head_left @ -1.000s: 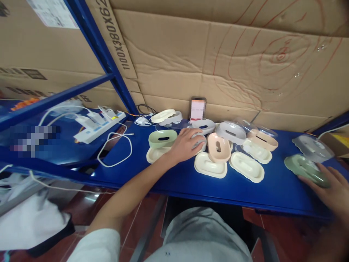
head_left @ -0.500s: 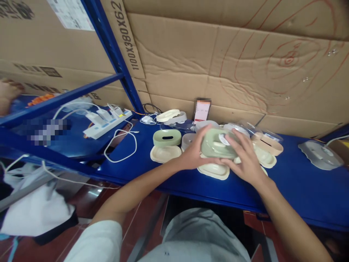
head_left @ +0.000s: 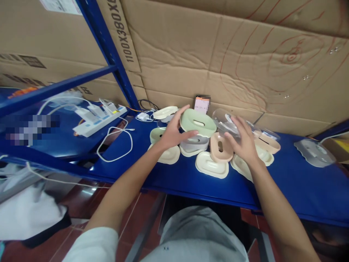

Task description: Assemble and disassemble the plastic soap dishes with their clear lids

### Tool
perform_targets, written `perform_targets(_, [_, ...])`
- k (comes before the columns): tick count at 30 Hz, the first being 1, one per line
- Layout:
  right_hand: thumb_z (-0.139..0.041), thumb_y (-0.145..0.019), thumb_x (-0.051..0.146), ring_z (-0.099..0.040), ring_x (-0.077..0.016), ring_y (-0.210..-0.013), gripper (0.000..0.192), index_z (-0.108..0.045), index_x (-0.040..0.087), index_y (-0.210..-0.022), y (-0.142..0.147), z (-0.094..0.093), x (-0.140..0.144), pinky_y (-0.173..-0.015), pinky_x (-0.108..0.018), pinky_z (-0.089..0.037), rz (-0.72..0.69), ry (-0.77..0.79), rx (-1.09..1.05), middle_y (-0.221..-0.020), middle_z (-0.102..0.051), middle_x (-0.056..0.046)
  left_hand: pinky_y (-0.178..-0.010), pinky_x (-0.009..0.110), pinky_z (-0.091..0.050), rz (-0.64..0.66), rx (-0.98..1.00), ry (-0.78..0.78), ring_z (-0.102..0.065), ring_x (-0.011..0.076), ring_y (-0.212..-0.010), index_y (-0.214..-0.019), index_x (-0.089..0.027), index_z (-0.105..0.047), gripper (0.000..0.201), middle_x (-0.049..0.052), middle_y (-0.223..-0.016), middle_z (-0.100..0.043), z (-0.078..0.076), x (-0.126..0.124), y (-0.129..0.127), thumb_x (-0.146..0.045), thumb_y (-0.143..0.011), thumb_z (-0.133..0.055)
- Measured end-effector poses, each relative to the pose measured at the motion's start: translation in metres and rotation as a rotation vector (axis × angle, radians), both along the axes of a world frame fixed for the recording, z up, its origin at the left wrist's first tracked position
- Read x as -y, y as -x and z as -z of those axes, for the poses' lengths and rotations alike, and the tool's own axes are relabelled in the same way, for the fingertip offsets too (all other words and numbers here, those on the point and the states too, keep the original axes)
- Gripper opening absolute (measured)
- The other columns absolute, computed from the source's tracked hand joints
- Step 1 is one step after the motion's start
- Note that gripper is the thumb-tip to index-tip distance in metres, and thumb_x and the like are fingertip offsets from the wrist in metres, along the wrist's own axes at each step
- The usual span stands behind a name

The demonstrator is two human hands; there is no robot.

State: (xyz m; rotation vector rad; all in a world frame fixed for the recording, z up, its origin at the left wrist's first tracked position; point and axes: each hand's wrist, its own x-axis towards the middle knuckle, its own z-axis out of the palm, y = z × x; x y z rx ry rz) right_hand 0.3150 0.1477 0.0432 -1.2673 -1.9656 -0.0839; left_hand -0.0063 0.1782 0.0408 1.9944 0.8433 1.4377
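Note:
Raised over the blue table, my left hand grips a pale green oval box with a slot in its base, resembling a soap dish part. In my right hand is a clear plastic lid with a white sticker, apart from the green box and to its right. Below them lie a grey slotted box on a cream tray, a peach slotted box and a cream tray. Another cream tray is partly behind my right wrist. A second green box is left of my left hand.
A phone leans on the cardboard behind. Another peach box and a clear lid lie to the right. On the left are a power strip, a white cable and a blue shelf post.
The clear lid has come off the green box. My left hand has moved left and up with the box, while my right hand holds the lid to the right.

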Motion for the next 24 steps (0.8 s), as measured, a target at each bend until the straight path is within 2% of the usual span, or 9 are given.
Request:
perform_targets(3, [-0.055, -0.103, 0.065, -0.033, -0.0436, -0.162, 0.073, -0.049, 0.024, -0.163, -0.006, 0.007, -0.013, -0.127, -0.070, -0.031, 0.097, 0.077, 0.113, -0.175, -0.035, -0.019, -0.125, 0.052, -0.045, -0.099, 0.001, -0.016, -0.049, 0.0378, -0.152, -0.163, -0.025, -0.038, 0.104, 0.018, -0.167, -0.044, 0.004, -0.014, 0.011, -0.075, -0.083, -0.082])
perform_targets(5, [-0.051, -0.105, 0.063, -0.023, -0.0444, -0.166, 0.072, -0.044, 0.024, -0.166, -0.004, 0.006, -0.014, -0.128, -0.074, -0.025, 0.113, 0.084, 0.153, -0.179, -0.027, -0.017, -0.124, 0.052, -0.046, -0.120, 0.001, 0.004, -0.050, 0.0370, -0.151, -0.162, -0.025, -0.037, 0.104, 0.018, -0.165, -0.045, 0.008, -0.018, 0.012, -0.077, -0.083, -0.079])
perform_targets(8, [-0.047, -0.109, 0.058, -0.019, -0.0377, -0.168, 0.070, -0.035, 0.028, -0.170, 0.013, -0.005, -0.004, -0.131, -0.070, -0.021, -0.052, 0.045, 0.163, -0.181, -0.025, -0.012, -0.123, 0.052, -0.047, -0.062, 0.010, 0.055, -0.051, 0.0374, -0.150, -0.161, -0.024, -0.040, 0.103, 0.018, -0.164, -0.047, 0.010, -0.011, 0.003, -0.075, -0.082, -0.082])
perform_targets(11, [-0.050, -0.109, 0.057, -0.037, -0.0308, -0.163, 0.067, -0.037, 0.031, -0.170, 0.041, -0.021, 0.008, -0.131, -0.059, -0.033, -0.360, 0.066, 0.153, -0.174, -0.042, -0.009, -0.123, 0.056, -0.047, 0.052, 0.000, 0.065, -0.050, 0.0394, -0.151, -0.161, -0.026, -0.042, 0.102, 0.017, -0.164, -0.050, 0.005, 0.003, -0.008, -0.073, -0.081, -0.085])
perform_targets(14, [-0.050, -0.110, 0.054, -0.058, -0.0276, -0.147, 0.051, -0.057, 0.033, -0.157, 0.063, -0.033, 0.010, -0.124, -0.053, -0.046, -0.520, 0.130, 0.076, -0.155, -0.065, -0.006, -0.123, 0.059, -0.047, 0.108, -0.024, 0.046, -0.049, 0.0408, -0.152, -0.166, -0.029, -0.035, 0.104, 0.017, -0.166, -0.047, 0.002, 0.010, -0.013, -0.071, -0.083, -0.084])
perform_targets(17, [-0.048, -0.110, 0.057, -0.068, -0.0291, -0.134, 0.046, -0.071, 0.033, -0.142, 0.068, -0.040, 0.005, -0.117, -0.053, -0.051, -0.458, 0.156, 0.000, -0.141, -0.075, -0.004, -0.118, 0.060, -0.051, 0.144, -0.046, 0.066, -0.050, 0.0411, -0.152, -0.170, -0.034, -0.026, 0.113, 0.017, -0.169, -0.044, 0.004, 0.005, -0.008, -0.070, -0.081, -0.086])
perform_targets(20, [-0.047, -0.110, 0.058, -0.070, -0.0311, -0.129, 0.047, -0.073, 0.031, -0.138, 0.056, -0.042, -0.004, -0.116, -0.054, -0.049, -0.336, 0.100, 0.047, -0.136, -0.077, -0.006, -0.115, 0.058, -0.054, 0.144, -0.101, 0.102, -0.057, 0.0385, -0.146, -0.170, -0.035, -0.026, 0.113, 0.017, -0.163, -0.051, 0.011, -0.005, -0.001, -0.065, -0.081, -0.088])
perform_targets(22, [-0.046, -0.110, 0.056, -0.068, -0.0326, -0.130, 0.047, -0.073, 0.029, -0.138, 0.043, -0.041, -0.013, -0.118, -0.056, -0.044, -0.241, 0.046, 0.100, -0.137, -0.076, -0.008, -0.115, 0.055, -0.055, 0.132, -0.192, 0.100, -0.063, 0.0348, -0.138, -0.168, -0.033, -0.032, 0.102, 0.016, -0.156, -0.058, 0.014, -0.008, 0.002, -0.060, -0.085, -0.086])
perform_targets(24, [-0.046, -0.110, 0.051, -0.066, -0.0345, -0.134, 0.045, -0.073, 0.027, -0.136, 0.029, -0.037, -0.024, -0.121, -0.061, -0.037, -0.151, 0.020, 0.160, -0.136, -0.077, -0.010, -0.115, 0.052, -0.055, 0.117, -0.302, 0.055, -0.063, 0.0328, -0.136, -0.161, -0.030, -0.046, 0.084, 0.015, -0.154, -0.058, 0.017, -0.007, 0.002, -0.056, -0.090, -0.084])
